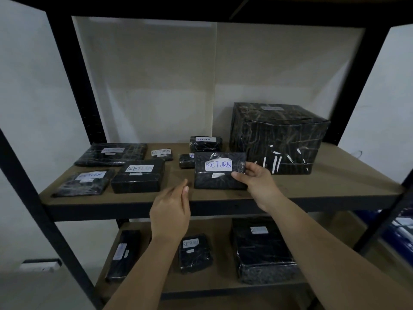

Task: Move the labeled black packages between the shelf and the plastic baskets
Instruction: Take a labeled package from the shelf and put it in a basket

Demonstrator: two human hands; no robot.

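Eight black packages on upper shelf [335, 189], three on lower shelf [223, 280], two hands

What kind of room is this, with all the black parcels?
Probably a storeroom or parcel-sorting room. A black metal shelf with wooden boards holds many black wrapped packages, several with white RETURN labels, beside a big wrapped box. The right hand holds a labeled package; the left hand is empty.
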